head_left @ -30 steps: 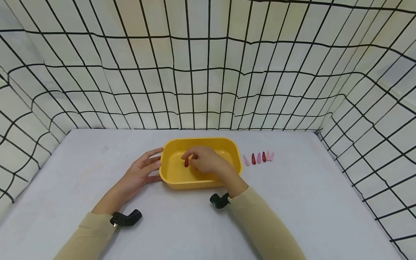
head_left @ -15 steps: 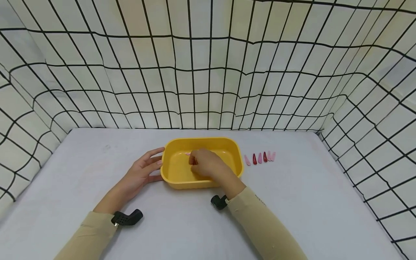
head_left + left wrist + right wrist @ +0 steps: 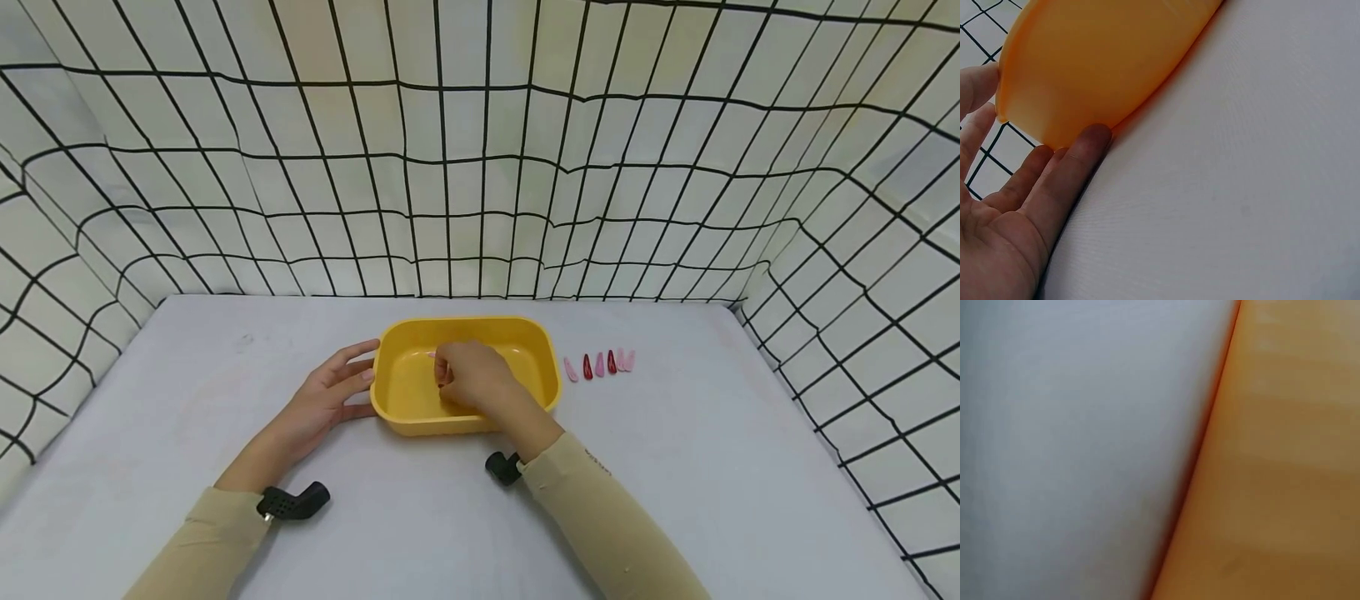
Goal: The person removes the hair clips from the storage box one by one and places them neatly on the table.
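A yellow plastic tray (image 3: 397, 404) sits mid-table. My left hand (image 3: 322, 398) rests at its left end; in the left wrist view the fingers (image 3: 1063, 187) are spread, touching the tray's outer wall. My right hand (image 3: 474, 379) is down inside the tray with fingers curled, pinching a red hair clip that the hand now hides. A bit of a pink hair clip (image 3: 431, 355) shows on the tray floor just left of the knuckles. In the right wrist view only the tray's outer wall (image 3: 1272, 487) and the table appear, without the hand.
Right of the tray lies a row of several snap hair clips, among them a pink clip (image 3: 571, 370), a red clip (image 3: 587, 367) and another red clip (image 3: 612, 362). The white table (image 3: 420, 517) is bordered by black netting (image 3: 480, 215) at the back and sides.
My right hand has shifted slightly right inside the tray and its fingers have curled in, taking the red clip along and out of sight. The pink clip has come into view. The left hand holds still.
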The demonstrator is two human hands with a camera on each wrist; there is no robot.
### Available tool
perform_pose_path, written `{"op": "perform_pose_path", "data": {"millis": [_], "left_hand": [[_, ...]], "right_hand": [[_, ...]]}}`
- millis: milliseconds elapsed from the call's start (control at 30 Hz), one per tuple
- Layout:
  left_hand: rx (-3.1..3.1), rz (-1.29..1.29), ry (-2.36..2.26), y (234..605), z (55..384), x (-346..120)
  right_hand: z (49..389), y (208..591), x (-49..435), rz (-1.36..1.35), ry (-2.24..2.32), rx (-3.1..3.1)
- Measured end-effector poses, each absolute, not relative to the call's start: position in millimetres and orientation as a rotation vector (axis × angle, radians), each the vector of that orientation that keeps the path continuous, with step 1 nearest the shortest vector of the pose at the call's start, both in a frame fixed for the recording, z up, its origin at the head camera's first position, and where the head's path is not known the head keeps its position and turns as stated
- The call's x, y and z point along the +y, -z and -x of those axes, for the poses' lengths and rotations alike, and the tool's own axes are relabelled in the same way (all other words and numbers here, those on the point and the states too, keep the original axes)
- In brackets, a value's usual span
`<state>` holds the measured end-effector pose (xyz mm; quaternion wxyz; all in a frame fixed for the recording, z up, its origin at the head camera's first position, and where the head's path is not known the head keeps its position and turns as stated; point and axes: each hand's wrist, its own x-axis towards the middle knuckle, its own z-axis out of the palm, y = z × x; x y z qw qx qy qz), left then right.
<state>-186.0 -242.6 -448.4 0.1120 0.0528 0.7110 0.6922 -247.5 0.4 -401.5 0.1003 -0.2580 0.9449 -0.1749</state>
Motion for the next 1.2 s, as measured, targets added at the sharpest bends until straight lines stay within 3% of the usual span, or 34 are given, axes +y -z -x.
{"op": "perform_pose_path", "data": {"millis": [333, 667, 1000, 1200], "left_hand": [[2.094, -0.128, -2.030, 449.4, 186.7, -243.9], [2.087, -0.151, -2.036, 448.7, 186.5, -242.7], [2.098, -0.133, -2.037, 447.7, 186.6, -243.5], [2.097, -0.130, -2.039, 448.9, 185.7, -244.3]], "right_hand": [[245.2, 400.8, 0.8, 0.848, 0.300, 2.881], [248.8, 398.5, 28.1, 0.777, 0.846, 2.644], [251.3, 384.2, 68.1, 0.508, 1.540, 2.223], [257.3, 386.7, 76.4, 0.429, 1.695, 2.101]]}}
